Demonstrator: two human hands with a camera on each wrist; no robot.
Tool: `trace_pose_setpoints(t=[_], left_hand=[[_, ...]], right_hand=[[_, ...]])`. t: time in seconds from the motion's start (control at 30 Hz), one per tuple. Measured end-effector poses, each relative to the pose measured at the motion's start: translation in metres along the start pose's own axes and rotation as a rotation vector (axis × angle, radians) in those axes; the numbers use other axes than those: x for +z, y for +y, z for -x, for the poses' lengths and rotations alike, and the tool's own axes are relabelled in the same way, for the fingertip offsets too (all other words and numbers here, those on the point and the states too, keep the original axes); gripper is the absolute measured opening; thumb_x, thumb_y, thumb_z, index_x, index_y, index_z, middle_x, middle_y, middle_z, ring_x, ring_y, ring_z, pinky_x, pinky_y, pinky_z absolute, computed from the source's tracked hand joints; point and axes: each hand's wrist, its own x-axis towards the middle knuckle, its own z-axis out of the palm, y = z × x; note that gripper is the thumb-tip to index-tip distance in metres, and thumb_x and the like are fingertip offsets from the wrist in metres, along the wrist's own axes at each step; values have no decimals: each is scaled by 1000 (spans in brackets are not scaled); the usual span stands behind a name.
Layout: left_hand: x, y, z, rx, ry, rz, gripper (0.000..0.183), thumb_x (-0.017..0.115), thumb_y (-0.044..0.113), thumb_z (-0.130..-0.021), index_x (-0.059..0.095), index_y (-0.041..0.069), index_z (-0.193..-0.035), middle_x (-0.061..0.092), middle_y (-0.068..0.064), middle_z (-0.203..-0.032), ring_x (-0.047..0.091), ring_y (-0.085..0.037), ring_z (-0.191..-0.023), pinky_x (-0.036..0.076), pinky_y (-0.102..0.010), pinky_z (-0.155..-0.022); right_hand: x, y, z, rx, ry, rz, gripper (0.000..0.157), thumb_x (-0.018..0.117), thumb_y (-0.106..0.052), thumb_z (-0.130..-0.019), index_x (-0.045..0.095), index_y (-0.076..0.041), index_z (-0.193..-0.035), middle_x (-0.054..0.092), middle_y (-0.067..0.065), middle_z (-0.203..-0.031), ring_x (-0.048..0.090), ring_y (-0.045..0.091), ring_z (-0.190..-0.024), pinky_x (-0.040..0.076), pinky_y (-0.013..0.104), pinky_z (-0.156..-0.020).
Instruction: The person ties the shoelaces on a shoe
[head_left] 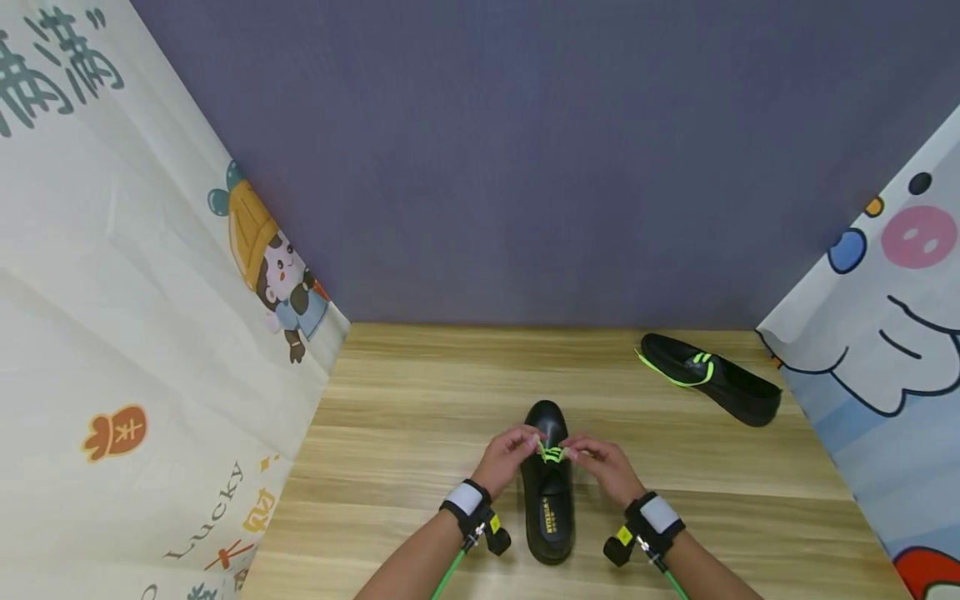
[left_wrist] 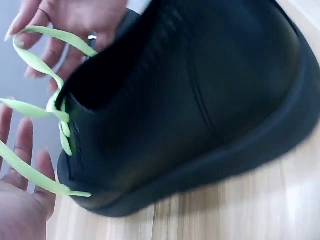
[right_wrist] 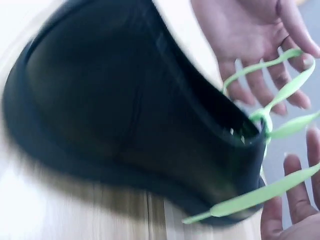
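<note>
Left hand (head_left: 508,458) and right hand (head_left: 609,471) both pinching lace (right_wrist: 262,194) of near shoe (head_left: 549,546); only head view shows far shoe (head_left: 742,392)

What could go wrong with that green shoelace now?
The green lace might slip and loosen, because the left hand and right hand seem to pinch it with just their fingers. Also, a dangling end hangs beside the black shoe, so it could get tangled in the tying.
</note>
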Motion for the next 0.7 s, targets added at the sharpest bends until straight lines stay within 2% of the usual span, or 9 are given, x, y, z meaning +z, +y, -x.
trace_pose_setpoints(t=[0.13,0.23,0.3,0.37,0.5,0.6,0.7], left_hand=[[3,1,-3,-46,43,121,28,53,13,-104,62,-14,-101,69,-9,-111,60,-16,-108,46,-33,-95],[6,3,-5,-73,92,193,28,54,11,-103,62,-16,-107,69,-2,-103,60,-17,-102,48,-36,-94],[8,4,-6,-74,115,211,27,56,10,-102,62,-16,-110,70,-3,-102,61,-19,-100,48,-37,-93],[9,4,-7,-65,128,219,27,57,9,-102,62,-16,-112,70,-10,-104,61,-20,-100,49,-37,-93],[13,4,-8,-60,166,205,25,58,8,-101,64,-14,-113,69,-19,-110,62,-16,-97,50,-30,-88],[16,4,-7,-79,201,194,24,61,6,-99,66,-13,-112,70,-17,-108,61,-10,-92,49,-24,-82],[19,1,-8,-98,212,223,24,63,4,-97,66,-14,-113,71,-14,-107,61,-9,-90,49,-22,-78]], right_hand=[[9,-1,-3,84,51,-215,27,57,-6,-101,63,18,-111,71,9,-115,61,9,-108,47,24,-89],[14,-2,-7,112,95,-384,22,54,-6,-102,67,11,-109,73,-1,-108,62,11,-103,48,27,-88],[16,-1,-9,111,122,-454,19,53,-5,-103,71,2,-107,74,-3,-105,62,11,-100,48,27,-88],[19,0,-11,86,146,-491,20,52,-3,-103,72,-3,-107,72,-4,-103,62,11,-97,48,27,-85],[24,4,-15,46,183,-513,20,50,-1,-103,68,2,-112,70,-2,-103,62,10,-96,49,25,-82],[28,7,-18,54,222,-494,17,52,0,-102,65,6,-112,69,-1,-102,63,10,-95,50,23,-81],[31,9,-19,87,246,-476,17,52,1,-102,62,9,-112,68,-1,-101,63,10,-94,51,22,-81]])
